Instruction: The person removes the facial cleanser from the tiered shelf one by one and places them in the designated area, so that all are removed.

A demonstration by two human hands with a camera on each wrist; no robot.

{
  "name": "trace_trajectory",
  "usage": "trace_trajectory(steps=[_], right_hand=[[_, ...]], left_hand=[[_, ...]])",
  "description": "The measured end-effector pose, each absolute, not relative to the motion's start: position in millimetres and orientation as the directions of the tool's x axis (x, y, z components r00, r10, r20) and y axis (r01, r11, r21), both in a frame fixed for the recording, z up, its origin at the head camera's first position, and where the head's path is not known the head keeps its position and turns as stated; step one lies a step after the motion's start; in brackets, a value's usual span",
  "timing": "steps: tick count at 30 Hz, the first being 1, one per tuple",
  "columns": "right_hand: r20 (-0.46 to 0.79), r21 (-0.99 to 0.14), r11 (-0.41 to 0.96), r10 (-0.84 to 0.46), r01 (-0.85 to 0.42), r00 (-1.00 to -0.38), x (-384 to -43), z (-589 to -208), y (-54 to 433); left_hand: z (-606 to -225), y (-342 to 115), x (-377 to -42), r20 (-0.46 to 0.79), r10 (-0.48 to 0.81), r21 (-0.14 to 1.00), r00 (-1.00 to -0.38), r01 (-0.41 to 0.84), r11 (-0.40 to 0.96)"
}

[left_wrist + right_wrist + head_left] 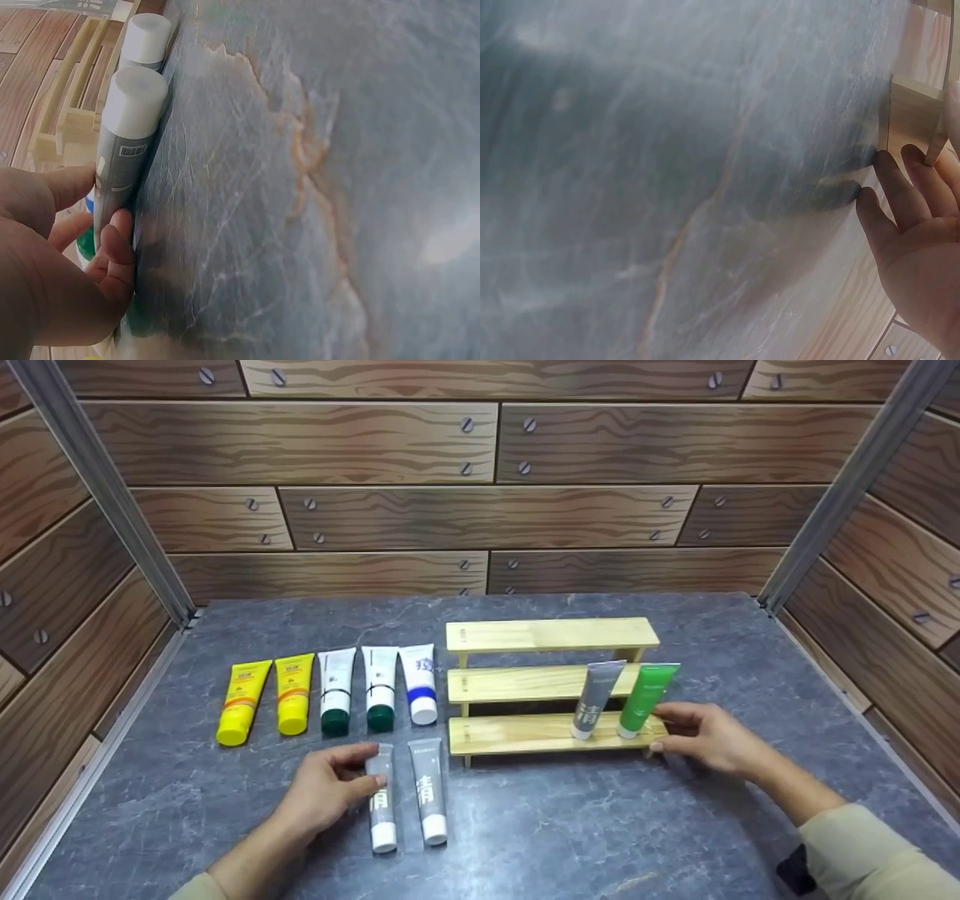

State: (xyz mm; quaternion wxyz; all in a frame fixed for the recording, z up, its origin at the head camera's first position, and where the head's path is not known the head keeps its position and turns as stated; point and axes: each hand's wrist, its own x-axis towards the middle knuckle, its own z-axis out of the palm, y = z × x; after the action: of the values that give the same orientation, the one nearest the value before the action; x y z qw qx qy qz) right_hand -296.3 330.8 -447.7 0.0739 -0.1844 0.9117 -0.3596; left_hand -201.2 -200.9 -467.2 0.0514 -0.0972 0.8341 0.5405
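My left hand (321, 791) holds a grey tube with a white cap (383, 817) that lies flat on the table, thumb on its face and fingers at its edge. The left wrist view shows the same grey tube (131, 120) between thumb and fingers. Beside it lies a second grey tube (430, 791). At the right end of a three-tier wooden rack (510, 735), my right hand (712, 739) grips the lowest shelf between thumb and fingers. On that shelf stand a grey tube (596, 701) and a green tube (646, 701), both leaning back.
Left of the rack, two yellow tubes (292, 694), two white tubes with green caps (381, 686) and a white tube with a blue band (420, 682) lie in a row on the dark marbled table (570, 832). Wood-patterned walls (375, 442) enclose the back and sides.
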Motion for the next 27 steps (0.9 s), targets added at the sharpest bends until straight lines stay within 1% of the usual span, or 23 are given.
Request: trace_trajectory(steps=[6,15,18,22,27], right_hand=[[-0.001,-0.677,0.679,-0.387,-0.285,-0.922,-295.9,-446.7,330.4],[-0.004,-0.677,0.68,-0.386,-0.282,-0.922,-295.4,-447.1,330.1],[-0.003,-0.703,0.654,-0.394,-0.278,-0.919,-295.5,-447.6,330.7],[-0.004,-0.735,0.621,-0.404,-0.272,-0.915,-296.1,-448.3,331.6],[-0.002,-0.713,0.644,-0.399,-0.279,-0.917,-296.5,-447.6,330.8]], left_hand=[[-465.5,-205.9,-202.0,-0.202,-0.113,0.875,-0.973,-0.231,0.426],[-456.9,-215.4,-198.9,-0.184,-0.125,0.881,-0.975,-0.22,0.42],[-450.2,-217.0,-197.1,-0.183,-0.122,0.884,-0.975,-0.218,0.413],[-437.3,-216.9,-194.4,-0.146,-0.102,0.899,-0.984,-0.175,0.401],[-415.6,-212.4,-195.2,-0.092,-0.069,0.904,-0.993,-0.113,0.413]])
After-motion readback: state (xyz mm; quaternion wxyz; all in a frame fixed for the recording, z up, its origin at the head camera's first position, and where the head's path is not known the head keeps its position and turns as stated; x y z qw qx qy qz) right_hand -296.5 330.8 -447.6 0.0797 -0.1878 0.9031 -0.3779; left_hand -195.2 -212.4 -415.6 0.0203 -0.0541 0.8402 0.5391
